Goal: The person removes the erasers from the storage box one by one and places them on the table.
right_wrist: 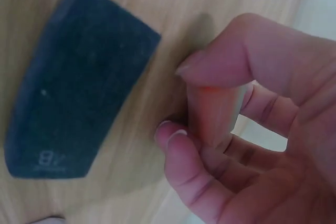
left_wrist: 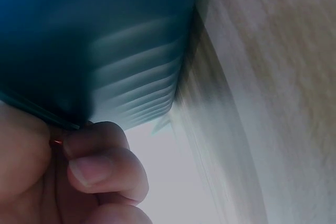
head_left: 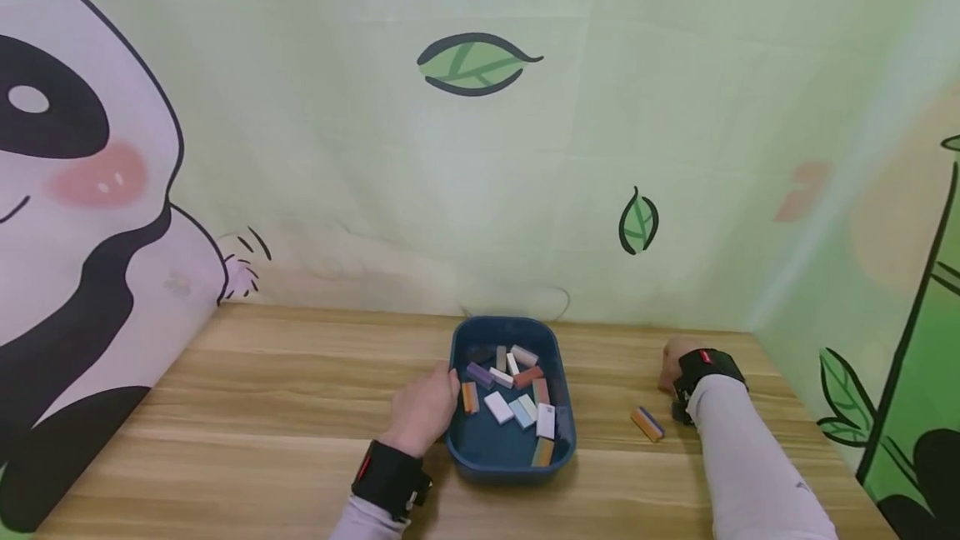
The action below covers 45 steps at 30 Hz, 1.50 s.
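My left hand (head_left: pixel 423 408) grips the left rim of a dark blue plastic bin (head_left: pixel 512 473), its fingers (left_wrist: pixel 113 174) curled at the lip in the left wrist view. Inside lie several small erasers, among them a purple one (head_left: pixel 480 374), a white one (head_left: pixel 498 407) and a red one (head_left: pixel 528 377). Over at the right of the table, my right hand (head_left: pixel 674 363) pinches an orange eraser (right_wrist: pixel 212 113) with a pale side between thumb and fingers. Beside it in the right wrist view lies a dark block-shaped eraser (right_wrist: pixel 84 87) marked 4B.
An orange and blue eraser (head_left: pixel 647 423) lies on the wooden table (head_left: pixel 300 407), between the bin and my right forearm. A pale green cloth backdrop (head_left: pixel 337 107) with a panda and leaves rises behind the table's back edge.
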### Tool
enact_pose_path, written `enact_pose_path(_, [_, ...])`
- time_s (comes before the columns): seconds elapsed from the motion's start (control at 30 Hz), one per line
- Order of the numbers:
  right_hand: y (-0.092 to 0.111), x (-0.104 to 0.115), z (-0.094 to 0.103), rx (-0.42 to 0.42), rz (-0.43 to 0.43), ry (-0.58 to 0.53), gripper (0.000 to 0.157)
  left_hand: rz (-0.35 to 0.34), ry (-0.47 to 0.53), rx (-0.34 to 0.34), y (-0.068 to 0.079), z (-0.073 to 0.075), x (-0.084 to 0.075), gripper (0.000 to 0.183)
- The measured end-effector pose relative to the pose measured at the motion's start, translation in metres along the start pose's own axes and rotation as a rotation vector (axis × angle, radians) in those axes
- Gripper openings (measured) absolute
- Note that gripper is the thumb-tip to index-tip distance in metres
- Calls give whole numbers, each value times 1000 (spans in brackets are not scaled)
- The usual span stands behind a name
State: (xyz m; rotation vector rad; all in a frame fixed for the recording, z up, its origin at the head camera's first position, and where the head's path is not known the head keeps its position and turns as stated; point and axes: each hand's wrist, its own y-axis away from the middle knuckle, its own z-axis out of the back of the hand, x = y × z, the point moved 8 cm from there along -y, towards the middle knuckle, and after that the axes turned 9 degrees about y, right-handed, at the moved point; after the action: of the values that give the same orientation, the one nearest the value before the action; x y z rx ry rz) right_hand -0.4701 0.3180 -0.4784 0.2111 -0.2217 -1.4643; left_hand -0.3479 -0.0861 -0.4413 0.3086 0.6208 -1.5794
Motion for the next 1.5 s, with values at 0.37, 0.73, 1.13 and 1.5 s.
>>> enact_pose_path(0.37, [17, 9, 9, 54, -9, -177, 18, 6, 1, 14, 1, 1, 0, 25])
enact_pose_path(0.73, [14, 0, 10, 64, 34, -150, 28, 1, 16, 25, -2, -1, -2, 27])
enact_pose_path(1.13, [18, 44, 82, 24, 138, -44, 80, 25, 17, 43, -1, -3, 1, 29])
enact_pose_path(1.5, [36, 186, 128, -61, 408, 24, 58, 21, 29, 40, -3, -3, 1, 28])
